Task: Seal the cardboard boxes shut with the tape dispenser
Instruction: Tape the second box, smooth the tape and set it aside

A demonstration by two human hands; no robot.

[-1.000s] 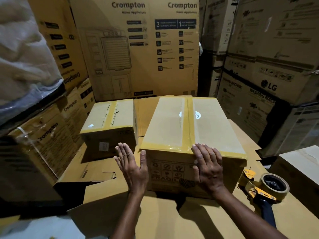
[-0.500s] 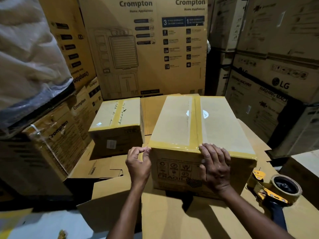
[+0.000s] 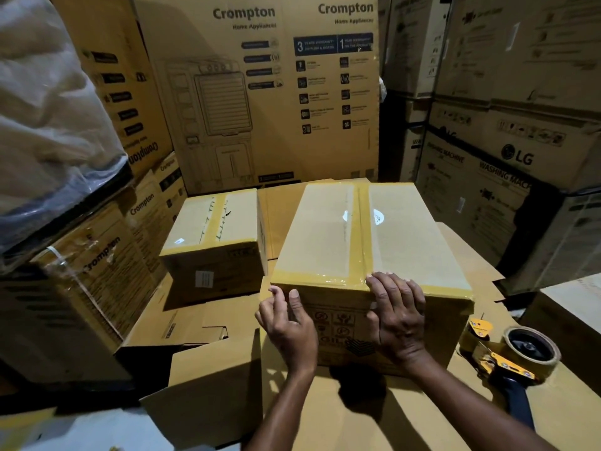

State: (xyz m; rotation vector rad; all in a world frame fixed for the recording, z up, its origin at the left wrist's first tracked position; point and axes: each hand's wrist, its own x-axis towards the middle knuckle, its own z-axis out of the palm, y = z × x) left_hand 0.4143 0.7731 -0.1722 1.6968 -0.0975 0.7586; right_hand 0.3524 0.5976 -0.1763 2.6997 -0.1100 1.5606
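A large cardboard box [image 3: 328, 236] stands in front of me, with brown tape down its middle seam and along its front top edge. My right hand [image 3: 398, 317] lies over that front edge near the seam, fingers flat on the tape. At the box's front left corner my left hand [image 3: 287, 323] pinches the taped corner, thumb on the front face and fingers curled at the side. The tape dispenser [image 3: 517, 362], with a yellow frame, a dark handle and a brown roll, lies untouched to the right on flattened cardboard [image 3: 357, 415]. A smaller taped box [image 3: 214, 242] sits to the left.
Tall Crompton cartons [image 3: 260, 92] wall off the back and left. LG washing machine cartons [image 3: 507, 177] are stacked at the right. A plastic-wrapped bundle [image 3: 42, 125] overhangs at the upper left, and another box [image 3: 572, 307] sits at the right edge.
My left hand went from open beside the box to curled and pinching its front left corner. My right hand stayed on the front edge.
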